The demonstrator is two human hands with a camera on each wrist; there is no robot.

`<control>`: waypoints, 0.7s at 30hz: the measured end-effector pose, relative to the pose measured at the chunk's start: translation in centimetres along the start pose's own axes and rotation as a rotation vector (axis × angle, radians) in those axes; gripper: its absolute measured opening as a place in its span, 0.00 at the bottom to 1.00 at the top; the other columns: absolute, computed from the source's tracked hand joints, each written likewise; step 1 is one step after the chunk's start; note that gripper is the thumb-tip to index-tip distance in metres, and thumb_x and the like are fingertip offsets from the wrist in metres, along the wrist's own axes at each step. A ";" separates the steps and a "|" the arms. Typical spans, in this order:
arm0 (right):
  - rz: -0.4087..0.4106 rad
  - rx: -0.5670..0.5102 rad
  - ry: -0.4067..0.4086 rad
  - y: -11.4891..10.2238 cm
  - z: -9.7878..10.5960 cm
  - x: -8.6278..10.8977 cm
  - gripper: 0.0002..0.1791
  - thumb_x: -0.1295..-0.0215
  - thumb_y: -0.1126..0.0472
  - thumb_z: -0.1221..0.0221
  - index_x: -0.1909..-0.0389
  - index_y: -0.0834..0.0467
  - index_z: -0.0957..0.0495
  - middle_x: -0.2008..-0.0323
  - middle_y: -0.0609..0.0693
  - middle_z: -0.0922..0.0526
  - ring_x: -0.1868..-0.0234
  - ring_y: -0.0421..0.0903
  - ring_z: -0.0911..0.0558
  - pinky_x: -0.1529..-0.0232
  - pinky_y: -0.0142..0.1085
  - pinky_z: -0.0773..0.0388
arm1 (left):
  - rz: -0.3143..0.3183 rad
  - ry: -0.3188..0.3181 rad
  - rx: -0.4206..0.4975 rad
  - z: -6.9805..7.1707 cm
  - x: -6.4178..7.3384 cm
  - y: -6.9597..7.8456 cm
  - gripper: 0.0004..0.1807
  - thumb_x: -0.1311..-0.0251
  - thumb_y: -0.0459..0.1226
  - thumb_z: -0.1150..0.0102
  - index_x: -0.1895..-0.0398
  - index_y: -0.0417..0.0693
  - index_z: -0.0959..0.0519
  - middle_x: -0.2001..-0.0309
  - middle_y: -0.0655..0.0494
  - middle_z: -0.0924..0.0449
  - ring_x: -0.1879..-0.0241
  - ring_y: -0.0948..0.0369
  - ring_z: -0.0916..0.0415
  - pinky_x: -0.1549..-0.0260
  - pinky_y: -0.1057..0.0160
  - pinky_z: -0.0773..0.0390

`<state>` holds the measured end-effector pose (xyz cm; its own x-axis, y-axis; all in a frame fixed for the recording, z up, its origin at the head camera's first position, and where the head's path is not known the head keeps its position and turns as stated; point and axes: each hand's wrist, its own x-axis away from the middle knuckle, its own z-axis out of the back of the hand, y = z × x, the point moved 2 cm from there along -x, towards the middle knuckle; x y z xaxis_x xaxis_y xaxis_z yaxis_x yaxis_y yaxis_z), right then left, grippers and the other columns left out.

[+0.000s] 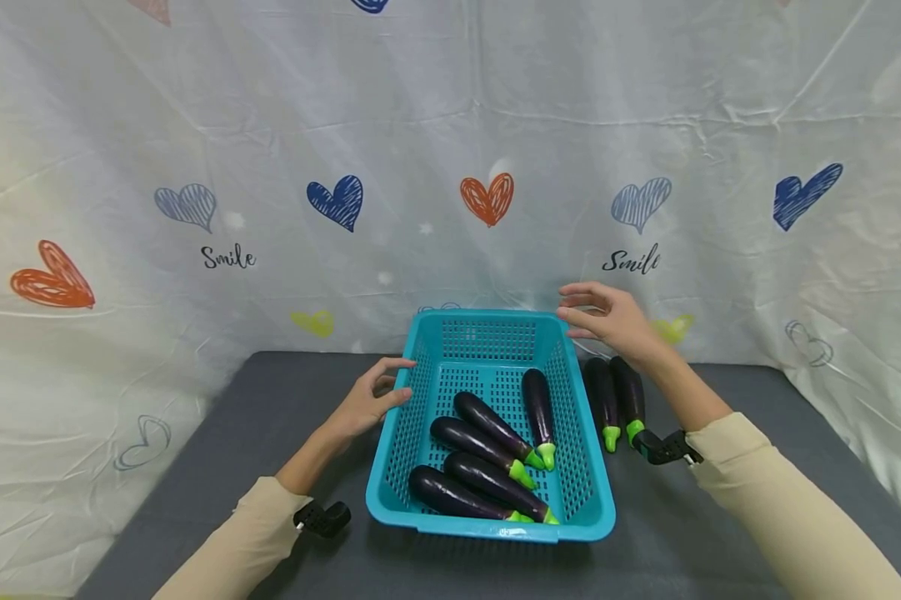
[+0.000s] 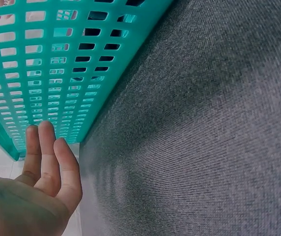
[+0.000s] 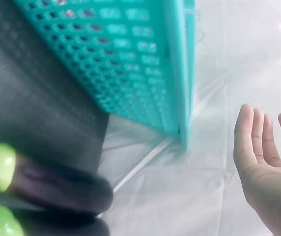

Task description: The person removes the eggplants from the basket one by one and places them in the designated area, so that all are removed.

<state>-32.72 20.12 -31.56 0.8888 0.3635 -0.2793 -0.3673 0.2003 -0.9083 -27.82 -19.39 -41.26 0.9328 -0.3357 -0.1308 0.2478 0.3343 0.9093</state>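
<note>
A turquoise perforated plastic basket [image 1: 488, 527] holds several dark purple eggplants [image 1: 474, 442] with green stems. At its left rim is my left hand [image 1: 369, 398], the fingers loosely extended along the outside. In the left wrist view the fingers of the left hand [image 2: 37, 182] lie close to the basket's side wall [image 2: 57, 64]; whether they touch it I cannot tell. My right hand [image 1: 608, 317] is raised by the far right corner of the basket, fingers loosely extended and holding nothing. The right wrist view shows this hand [image 3: 266, 162] apart from the rim.
Outside the basket, two more eggplants lie side by side on its right, one nearer the wall [image 1: 603, 400] and one farther out [image 1: 628, 392]. A dark grey cloth [image 1: 285, 417] covers the table. Behind hangs a white curtain [image 1: 420, 125] printed with hearts.
</note>
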 end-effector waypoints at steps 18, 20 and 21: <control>0.036 -0.085 -0.079 -1.9 -4.1 -3.2 0.25 0.27 0.62 0.37 0.34 0.66 0.29 0.37 0.70 0.29 0.43 0.58 0.21 0.50 0.49 0.20 | 0.000 -0.031 0.038 0.3 0.3 0.3 0.27 0.25 0.41 0.43 0.26 0.53 0.33 0.32 0.35 0.34 0.37 0.40 0.31 0.54 0.43 0.23; 0.035 -0.093 -0.091 -2.0 -4.6 -3.5 0.25 0.27 0.62 0.37 0.34 0.66 0.29 0.37 0.70 0.29 0.43 0.59 0.22 0.49 0.51 0.21 | -0.004 -0.042 0.036 0.4 0.4 0.3 0.26 0.25 0.41 0.43 0.27 0.52 0.31 0.28 0.37 0.39 0.33 0.38 0.36 0.52 0.42 0.24; 0.034 -0.100 -0.095 -2.1 -4.8 -3.6 0.25 0.27 0.63 0.37 0.34 0.66 0.28 0.37 0.70 0.29 0.42 0.60 0.22 0.49 0.51 0.21 | -0.005 -0.046 0.035 0.4 0.4 0.4 0.25 0.25 0.41 0.43 0.27 0.52 0.30 0.26 0.39 0.41 0.31 0.38 0.39 0.51 0.42 0.24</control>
<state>-33.84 14.00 -30.15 0.8446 0.4541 -0.2834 -0.3631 0.0969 -0.9267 -27.47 -19.71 -40.82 0.9183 -0.3779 -0.1179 0.2425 0.3017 0.9221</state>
